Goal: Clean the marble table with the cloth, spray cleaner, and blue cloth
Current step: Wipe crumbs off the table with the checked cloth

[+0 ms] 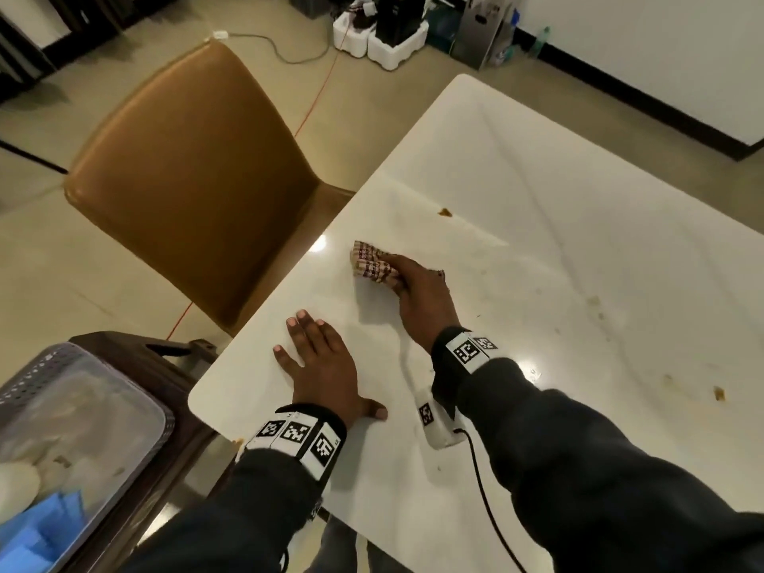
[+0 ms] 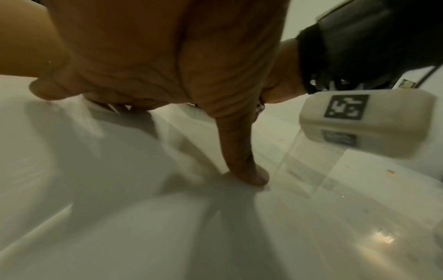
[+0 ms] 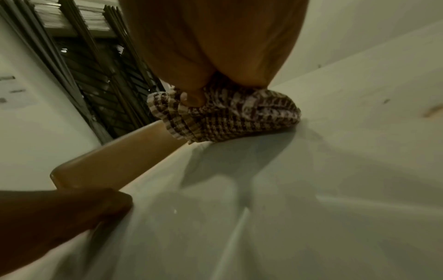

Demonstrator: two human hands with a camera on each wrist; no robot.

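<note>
A white marble table (image 1: 537,192) fills the right of the head view. My right hand (image 1: 417,291) grips a bunched checked cloth (image 1: 372,266) and holds it down on the tabletop near the left edge; the right wrist view shows my fingers curled into the checked cloth (image 3: 230,117). My left hand (image 1: 318,357) lies flat on the table near its front left corner, fingers spread and straight, and in the left wrist view its thumb (image 2: 249,170) touches the marble. Brown stains (image 1: 445,213) mark the surface further out. A blue cloth (image 1: 41,527) lies in a basket at the lower left.
A tan leather chair (image 1: 198,175) stands against the table's left edge. A grey perforated basket (image 1: 25,378) with a clear lid sits on a dark stool at lower left. More brown spots (image 1: 718,393) lie on the right. Boxes and cables sit on the floor beyond.
</note>
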